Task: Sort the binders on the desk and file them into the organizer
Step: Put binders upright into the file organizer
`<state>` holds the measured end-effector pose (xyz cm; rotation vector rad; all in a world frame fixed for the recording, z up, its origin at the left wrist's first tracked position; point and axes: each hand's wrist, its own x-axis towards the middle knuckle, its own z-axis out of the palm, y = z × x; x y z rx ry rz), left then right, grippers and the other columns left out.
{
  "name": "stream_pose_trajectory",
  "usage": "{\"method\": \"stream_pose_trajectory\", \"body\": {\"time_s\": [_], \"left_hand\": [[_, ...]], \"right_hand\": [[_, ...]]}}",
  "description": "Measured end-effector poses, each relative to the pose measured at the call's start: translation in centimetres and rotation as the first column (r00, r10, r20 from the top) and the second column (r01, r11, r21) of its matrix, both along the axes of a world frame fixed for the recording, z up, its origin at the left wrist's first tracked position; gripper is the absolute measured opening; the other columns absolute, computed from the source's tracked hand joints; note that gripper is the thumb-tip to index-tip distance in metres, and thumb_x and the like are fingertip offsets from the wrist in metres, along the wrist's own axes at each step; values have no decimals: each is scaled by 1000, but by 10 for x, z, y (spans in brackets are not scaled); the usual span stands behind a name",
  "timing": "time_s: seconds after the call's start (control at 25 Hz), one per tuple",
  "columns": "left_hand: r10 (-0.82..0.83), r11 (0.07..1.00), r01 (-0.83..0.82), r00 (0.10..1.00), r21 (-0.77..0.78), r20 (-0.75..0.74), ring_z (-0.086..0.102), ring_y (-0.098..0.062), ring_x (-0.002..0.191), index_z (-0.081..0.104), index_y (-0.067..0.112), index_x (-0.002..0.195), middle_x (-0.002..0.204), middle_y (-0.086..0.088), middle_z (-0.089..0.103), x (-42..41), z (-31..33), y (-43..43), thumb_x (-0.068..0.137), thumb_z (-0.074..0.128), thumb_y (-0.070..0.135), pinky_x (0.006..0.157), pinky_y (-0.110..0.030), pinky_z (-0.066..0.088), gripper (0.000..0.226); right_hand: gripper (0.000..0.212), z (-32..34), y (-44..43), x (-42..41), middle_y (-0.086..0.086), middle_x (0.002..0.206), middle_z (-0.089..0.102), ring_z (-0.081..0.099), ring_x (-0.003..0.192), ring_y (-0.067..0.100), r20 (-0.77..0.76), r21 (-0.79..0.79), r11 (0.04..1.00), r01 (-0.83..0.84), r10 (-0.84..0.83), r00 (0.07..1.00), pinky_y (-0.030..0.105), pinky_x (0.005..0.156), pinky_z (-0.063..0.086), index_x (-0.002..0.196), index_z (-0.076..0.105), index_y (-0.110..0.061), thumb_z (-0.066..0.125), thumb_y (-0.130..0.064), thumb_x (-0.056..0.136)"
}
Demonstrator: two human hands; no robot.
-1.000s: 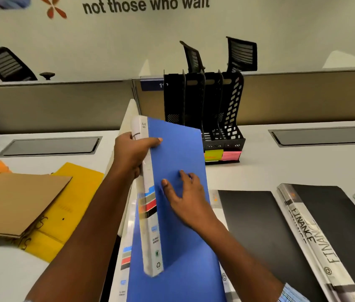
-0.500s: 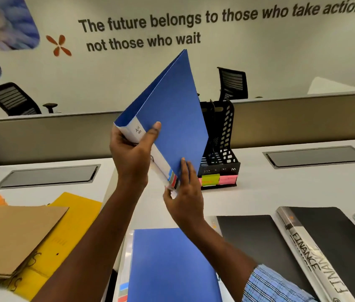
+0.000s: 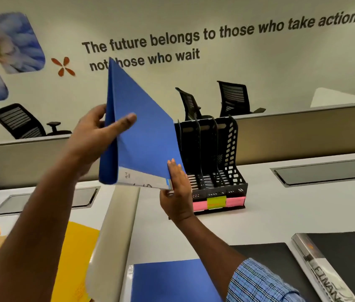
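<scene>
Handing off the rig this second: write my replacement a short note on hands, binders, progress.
Left hand grips the blue binder, held up tilted beside the organizer; right hand steadies its lower corner with straight fingers.
Done: none shows in the organizer's visible slots.
Left: file this one, then the second blue binder, black binder and FINANCE binder lying on the desk.

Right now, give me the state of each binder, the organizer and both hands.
lifted blue binder: in the air, tilted, not filed.
left hand: grips its edge.
right hand: straight fingers against its lower corner.
organizer: upright, visible slots empty.
flat blue binder: closed on desk.
FINANCE binder: closed on desk.
</scene>
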<state>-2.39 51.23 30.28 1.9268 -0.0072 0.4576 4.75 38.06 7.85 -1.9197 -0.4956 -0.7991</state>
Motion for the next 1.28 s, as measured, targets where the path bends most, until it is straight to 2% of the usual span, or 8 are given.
{"method": "stream_pose_trajectory", "body": {"time_s": [0.12,0.36,0.56,0.72,0.84,1.04,1.16,1.28], "left_hand": [[169,942,-138,983,307,-77,66,-26,89,39,34,129,105,-1,65,23,10,7,81,68,14,78,-43,55,60],[162,777,-57,980,627,-112,60,-31,87,2,44,145,111,-2,52,64,-3,-12,85,47,4,73,-41,49,85],[139,818,-3,971,575,-192,62,-37,86,12,45,145,119,-7,58,107,-21,-15,80,39,-4,57,-35,47,86],[120,866,10,966,499,-228,56,-16,67,23,38,146,132,0,53,142,-35,-14,76,34,-6,42,-17,40,83],[94,878,50,958,476,-273,61,-20,91,28,30,146,139,-1,48,164,-41,-15,77,34,-10,35,-5,33,80],[54,854,133,939,504,-340,58,-21,72,33,29,144,127,-9,54,197,-37,-23,76,40,-11,45,-24,49,79],[28,860,188,911,474,-412,64,-37,69,35,30,142,127,-21,50,213,-35,-29,77,42,-13,44,-37,56,78],[37,875,214,864,434,-502,63,-41,75,32,23,144,130,-20,47,229,-44,-28,81,41,-15,50,-43,57,74]], "right_hand": [[81,-6,11,15,13,146,45,39,137,36,-15,-24,999,-47,47,999,62,102,39,141,43,-3,57,13,63],[87,-36,21,49,5,151,38,33,142,26,-65,19,998,-67,68,996,53,108,38,147,30,-12,59,9,68],[78,-62,24,68,4,148,44,42,137,24,-146,109,992,-66,81,986,49,100,47,145,37,-9,54,6,70],[74,-80,27,81,9,137,55,55,124,29,-248,173,980,-102,144,958,46,94,52,142,42,-9,57,7,71],[69,-86,28,88,9,131,60,59,119,25,-376,285,956,-69,178,909,37,90,56,139,49,-9,61,6,73],[56,-91,31,97,7,119,66,63,108,21,-437,350,936,-33,195,878,28,86,57,129,57,-6,64,3,74],[50,-94,31,99,-7,113,63,62,102,10,-450,385,923,-25,211,868,6,80,50,125,59,-8,72,-3,76],[46,-100,28,101,-10,106,61,61,99,11,-479,368,929,-40,227,848,-4,71,43,120,60,-12,76,-10,77]]}}
